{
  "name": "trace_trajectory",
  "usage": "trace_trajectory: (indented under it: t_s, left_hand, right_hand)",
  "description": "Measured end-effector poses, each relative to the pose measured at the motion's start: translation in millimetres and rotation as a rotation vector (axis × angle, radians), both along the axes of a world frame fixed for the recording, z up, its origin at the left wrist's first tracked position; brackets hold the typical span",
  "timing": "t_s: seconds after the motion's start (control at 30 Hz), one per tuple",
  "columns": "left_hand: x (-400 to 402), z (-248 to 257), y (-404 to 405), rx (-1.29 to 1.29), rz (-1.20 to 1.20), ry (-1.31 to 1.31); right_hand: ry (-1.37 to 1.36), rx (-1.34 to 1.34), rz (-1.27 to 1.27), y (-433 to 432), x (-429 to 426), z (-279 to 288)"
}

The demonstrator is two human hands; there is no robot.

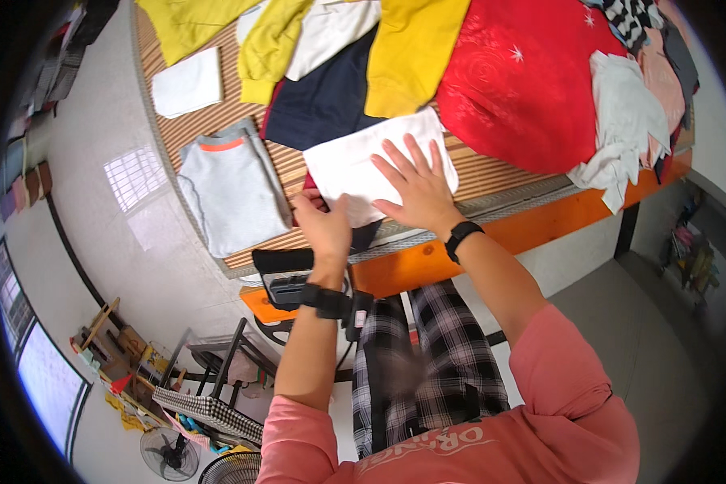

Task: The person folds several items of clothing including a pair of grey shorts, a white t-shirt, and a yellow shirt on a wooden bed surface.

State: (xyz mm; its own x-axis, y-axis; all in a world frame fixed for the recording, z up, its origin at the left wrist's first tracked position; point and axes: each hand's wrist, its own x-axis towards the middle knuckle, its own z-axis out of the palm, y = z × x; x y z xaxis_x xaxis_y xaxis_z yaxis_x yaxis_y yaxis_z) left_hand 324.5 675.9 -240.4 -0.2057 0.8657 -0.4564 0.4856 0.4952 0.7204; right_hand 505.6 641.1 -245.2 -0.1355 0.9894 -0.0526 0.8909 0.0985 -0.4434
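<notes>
A white cloth (357,160), folded into a rough rectangle, lies near the front edge of the striped mat. My right hand (417,184) rests palm down on it with the fingers spread. At its lower left corner is my left hand (322,221), its fingers curled by the cloth's edge; whether they pinch any fabric cannot be told. Dark red and navy fabric shows under that corner. Left of my left hand lies a folded light grey garment (233,187) with an orange strip. A smaller folded white cloth (187,83) sits beyond it.
Yellow garments (414,54), a navy garment (323,97) and a large red cloth (514,91) cover the table's far side. Crumpled white fabric (623,115) overhangs the right front edge. Below the mat runs the orange wooden table edge (520,227). A fan (169,454) stands lower left.
</notes>
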Motion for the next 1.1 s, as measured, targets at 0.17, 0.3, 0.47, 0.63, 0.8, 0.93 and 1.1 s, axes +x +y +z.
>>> trace_trajectory:
  t_s: [0.17,0.3,0.47,0.63,0.8,0.93,1.1]
  left_hand:
    - [20,10,-3,0.029,0.093,0.102]
    - [23,14,1,-0.203,0.372,-0.274]
    - [25,24,-11,0.091,0.226,-0.223]
    - [80,65,-19,0.238,-0.090,-0.170]
    - [125,51,-18,0.128,-0.126,-0.157]
    - [151,42,-18,0.130,-0.098,-0.202]
    - [148,26,-20,0.072,-0.215,-0.090]
  right_hand:
    - [-0.005,0.019,-0.017,-1,1,1]
    - [-0.017,-0.005,-0.022,-2,3,4]
    - [0.196,0.010,-0.051,-3,14,22]
    - [0.434,0.122,-0.425,-26,46,37]
    - [0.945,-0.120,-0.805,-32,57,28]
    - [0.941,-0.180,-0.831,-19,63,23]
    - [0.819,-0.294,-0.755,-6,60,22]
